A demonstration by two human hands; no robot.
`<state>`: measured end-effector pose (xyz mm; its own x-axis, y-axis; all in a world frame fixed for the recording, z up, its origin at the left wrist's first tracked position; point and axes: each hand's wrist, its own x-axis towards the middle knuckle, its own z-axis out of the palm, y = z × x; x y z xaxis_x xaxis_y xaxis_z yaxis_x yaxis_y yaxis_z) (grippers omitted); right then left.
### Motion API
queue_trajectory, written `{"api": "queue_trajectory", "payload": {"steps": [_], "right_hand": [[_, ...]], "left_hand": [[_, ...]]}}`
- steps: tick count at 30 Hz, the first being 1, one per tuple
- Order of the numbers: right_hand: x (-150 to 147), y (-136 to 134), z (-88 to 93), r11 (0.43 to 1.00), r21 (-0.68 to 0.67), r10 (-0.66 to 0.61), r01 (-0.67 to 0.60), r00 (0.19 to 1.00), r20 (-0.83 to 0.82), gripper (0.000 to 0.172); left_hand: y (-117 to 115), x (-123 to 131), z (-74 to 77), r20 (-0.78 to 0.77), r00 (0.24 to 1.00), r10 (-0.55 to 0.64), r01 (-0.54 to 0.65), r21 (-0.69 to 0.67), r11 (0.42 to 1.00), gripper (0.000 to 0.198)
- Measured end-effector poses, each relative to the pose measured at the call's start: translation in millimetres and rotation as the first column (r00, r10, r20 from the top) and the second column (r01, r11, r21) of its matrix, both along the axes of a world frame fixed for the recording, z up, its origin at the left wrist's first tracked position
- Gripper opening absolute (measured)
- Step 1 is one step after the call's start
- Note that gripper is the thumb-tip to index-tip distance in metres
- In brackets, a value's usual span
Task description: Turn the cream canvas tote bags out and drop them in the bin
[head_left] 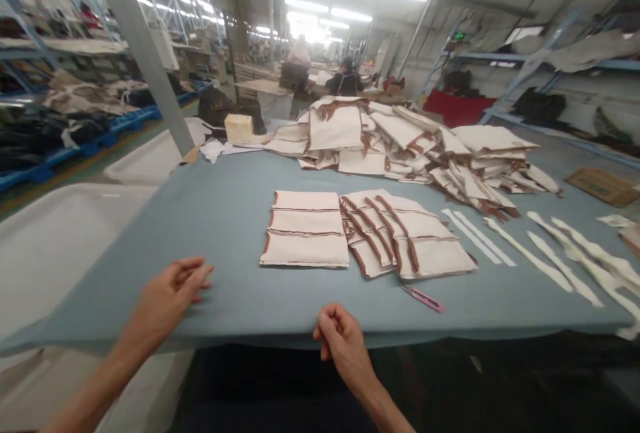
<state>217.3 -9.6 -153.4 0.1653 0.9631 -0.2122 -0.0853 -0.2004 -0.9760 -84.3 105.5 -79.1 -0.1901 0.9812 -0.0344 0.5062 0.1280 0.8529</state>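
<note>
My left hand (173,293) hovers over the left part of the blue-grey table cover, fingers loosely stretched, nothing visible in it. At the table's front edge my right hand (340,336) has its fingers curled in, and I see nothing in them. Beyond the hands lies a flat cream fabric panel (307,230) with brown-bound edges and seams across it. Against its right side, several similar panels (425,236) overlap in a fanned row. A pair of pink-handled thread snips (424,298) rests just in front of them, to the right of my right hand.
A large heap of cream fabric pieces (335,128) covers the table's back. Pale strips (565,266) lie along the right side. A yellowish block (239,128) stands at the back left. White tubs (60,233) flank the table's left edge, near a metal post (150,53).
</note>
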Motion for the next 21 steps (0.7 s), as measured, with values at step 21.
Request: {"api": "queue_trajectory", "payload": {"steps": [21], "right_hand": [[1, -37, 20.2, 0.968, 0.251, -0.083, -0.005, 0.938, 0.337, 0.031]], "left_hand": [[-31, 80, 4.7, 0.302, 0.941, -0.152, 0.179, -0.064, 0.982, 0.060]]}}
